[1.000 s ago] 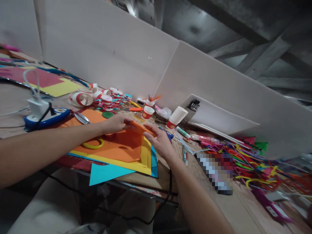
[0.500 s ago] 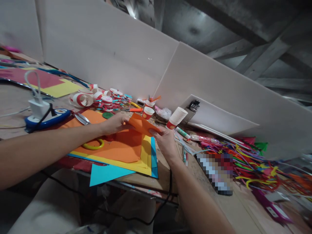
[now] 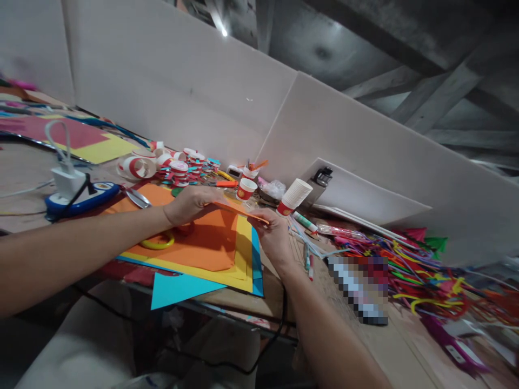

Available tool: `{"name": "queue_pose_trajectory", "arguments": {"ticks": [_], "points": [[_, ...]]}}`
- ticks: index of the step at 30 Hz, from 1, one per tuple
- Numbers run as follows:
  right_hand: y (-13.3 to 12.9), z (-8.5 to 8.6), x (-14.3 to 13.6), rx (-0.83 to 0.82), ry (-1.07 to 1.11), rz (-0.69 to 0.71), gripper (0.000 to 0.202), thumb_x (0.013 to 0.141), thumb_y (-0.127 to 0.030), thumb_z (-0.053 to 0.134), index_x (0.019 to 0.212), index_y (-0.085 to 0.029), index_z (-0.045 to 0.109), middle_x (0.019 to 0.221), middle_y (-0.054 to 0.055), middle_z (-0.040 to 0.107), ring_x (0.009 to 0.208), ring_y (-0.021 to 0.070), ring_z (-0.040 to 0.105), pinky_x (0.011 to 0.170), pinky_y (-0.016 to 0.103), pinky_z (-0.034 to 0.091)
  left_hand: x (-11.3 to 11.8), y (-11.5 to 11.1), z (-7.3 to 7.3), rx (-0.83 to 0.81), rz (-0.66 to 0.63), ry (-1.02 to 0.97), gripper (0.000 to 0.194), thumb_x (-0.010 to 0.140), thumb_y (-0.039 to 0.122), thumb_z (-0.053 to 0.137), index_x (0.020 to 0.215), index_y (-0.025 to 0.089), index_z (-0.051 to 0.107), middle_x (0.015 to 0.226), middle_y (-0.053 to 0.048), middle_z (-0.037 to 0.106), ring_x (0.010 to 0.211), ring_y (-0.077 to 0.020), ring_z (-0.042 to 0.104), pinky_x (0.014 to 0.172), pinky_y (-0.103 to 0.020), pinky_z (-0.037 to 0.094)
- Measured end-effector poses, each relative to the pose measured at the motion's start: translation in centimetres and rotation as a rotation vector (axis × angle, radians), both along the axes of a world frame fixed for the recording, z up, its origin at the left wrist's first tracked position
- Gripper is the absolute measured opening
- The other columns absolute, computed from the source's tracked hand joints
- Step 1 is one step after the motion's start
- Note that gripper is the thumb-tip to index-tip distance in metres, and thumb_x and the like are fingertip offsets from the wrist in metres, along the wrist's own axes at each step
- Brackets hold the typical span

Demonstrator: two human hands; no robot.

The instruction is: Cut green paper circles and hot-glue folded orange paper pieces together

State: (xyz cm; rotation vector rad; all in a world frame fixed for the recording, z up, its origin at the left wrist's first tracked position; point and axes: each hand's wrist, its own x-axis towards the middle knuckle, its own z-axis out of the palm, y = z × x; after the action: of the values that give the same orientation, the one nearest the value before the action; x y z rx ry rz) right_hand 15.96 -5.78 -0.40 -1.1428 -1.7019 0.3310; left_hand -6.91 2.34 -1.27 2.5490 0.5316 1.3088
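Note:
An orange paper piece (image 3: 237, 207) is held up between my two hands, seen nearly edge-on. My left hand (image 3: 192, 204) pinches its left end, and my right hand (image 3: 272, 232) grips its right end between thumb and fingers. Beneath them lies a larger orange sheet (image 3: 211, 243) on top of a yellow sheet (image 3: 244, 254) and blue sheets. Yellow-handled scissors (image 3: 158, 241) rest on the orange sheet, partly behind my left forearm. A light blue paper piece (image 3: 178, 289) sticks out over the table's front edge.
Beyond my hands stand a red and white paper cup (image 3: 246, 189) and a leaning cup stack (image 3: 294, 195). Decorated cups (image 3: 179, 172) cluster at the back left, near a blue power strip (image 3: 83, 201). Colourful pipe cleaners (image 3: 409, 270) and a purple object (image 3: 454, 346) lie at right.
The held orange paper has tilted from showing its broad face to nearly edge-on. My hands have shifted only slightly, and both still hold it.

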Motion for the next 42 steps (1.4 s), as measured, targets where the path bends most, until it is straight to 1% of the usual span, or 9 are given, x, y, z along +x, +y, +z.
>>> {"name": "queue_pose_trajectory", "arguments": {"ticks": [6,12,16,21,26,31,36,39,42], "points": [[-0.3,0.1,-0.5,-0.021,0.076,0.002,0.016,0.08,-0.033,0.061,0.084,-0.021,0.072,0.09,0.006,0.073,0.084,0.0202,0.065,0.078,0.034,0.053,0.5,0.9,-0.8,-0.271,-0.041,0.15,0.036,0.092,0.043,0.05,0.113,0.021,0.069,0.104,-0.004,0.074,0.074,-0.0145,0.069,0.064,-0.023,0.055],[0.1,-0.6,-0.5,-0.128,0.156,0.097,0.03,0.074,-0.039,0.07,0.099,-0.023,0.072,0.104,0.008,0.073,0.094,0.0236,0.068,0.084,0.038,0.054,0.4,0.7,-0.7,-0.152,-0.096,0.157,0.03,0.093,0.035,0.049,0.107,0.024,0.073,0.104,-0.004,0.075,0.099,-0.018,0.068,0.09,-0.03,0.052],[0.6,-1.2,-0.2,-0.089,0.083,0.059,0.023,0.08,-0.042,0.064,0.085,-0.023,0.076,0.092,0.005,0.075,0.088,0.0239,0.069,0.085,0.039,0.054,0.4,0.8,-0.7,-0.146,-0.103,0.178,0.029,0.093,0.034,0.05,0.109,0.025,0.073,0.102,-0.004,0.076,0.096,-0.0177,0.069,0.086,-0.028,0.052],[0.1,-0.7,-0.4,-0.052,0.079,-0.018,0.023,0.079,-0.042,0.064,0.085,-0.024,0.077,0.086,0.002,0.075,0.08,0.0228,0.067,0.076,0.037,0.055,0.6,1.5,-0.9,-0.084,-0.155,0.171,0.025,0.091,0.029,0.052,0.1,0.022,0.075,0.108,-0.006,0.074,0.106,-0.019,0.065,0.09,-0.029,0.05],[-0.6,0.2,-0.7,-0.046,0.107,0.029,0.02,0.079,-0.038,0.066,0.086,-0.023,0.077,0.09,0.003,0.075,0.083,0.0216,0.067,0.081,0.036,0.054,0.5,1.7,-1.0,-0.107,-0.124,0.173,0.027,0.093,0.033,0.051,0.094,0.021,0.076,0.095,-0.005,0.076,0.097,-0.0189,0.068,0.088,-0.029,0.05],[-0.3,-0.3,-0.6,-0.081,0.233,0.067,0.02,0.076,-0.038,0.068,0.084,-0.022,0.077,0.088,0.003,0.075,0.079,0.0208,0.067,0.079,0.036,0.055,0.7,2.2,-1.2,-0.106,-0.203,0.119,0.027,0.091,0.034,0.053,0.097,0.022,0.076,0.102,-0.005,0.075,0.096,-0.0186,0.067,0.087,-0.027,0.05],[-0.1,-0.3,-0.7,-0.154,0.47,0.098,0.027,0.072,-0.04,0.072,0.089,-0.02,0.075,0.083,0.003,0.074,0.077,0.0211,0.069,0.072,0.036,0.058,0.7,2.5,-1.4,-0.246,-0.168,0.173,0.023,0.084,0.029,0.06,0.099,0.027,0.078,0.096,-0.001,0.076,0.091,-0.0179,0.067,0.084,-0.026,0.049],[0.1,-0.1,-0.6,-0.194,0.561,0.11,0.034,0.075,-0.045,0.07,0.099,-0.021,0.071,0.092,0.004,0.073,0.086,0.0224,0.07,0.07,0.035,0.059,0.6,1.9,-1.3,-0.436,-0.124,0.183,0.023,0.082,0.028,0.06,0.095,0.027,0.079,0.082,0.001,0.075,0.075,-0.0163,0.066,0.071,-0.025,0.052],[0.4,-0.1,-0.5,-0.224,0.66,0.117,0.039,0.077,-0.049,0.067,0.107,-0.023,0.066,0.102,0.003,0.071,0.096,0.0224,0.069,0.07,0.034,0.061,0.6,1.3,-1.1,-0.649,-0.111,0.129,0.022,0.078,0.03,0.063,0.093,0.025,0.08,0.087,0.0,0.075,0.071,-0.0152,0.065,0.061,-0.023,0.054]]}}
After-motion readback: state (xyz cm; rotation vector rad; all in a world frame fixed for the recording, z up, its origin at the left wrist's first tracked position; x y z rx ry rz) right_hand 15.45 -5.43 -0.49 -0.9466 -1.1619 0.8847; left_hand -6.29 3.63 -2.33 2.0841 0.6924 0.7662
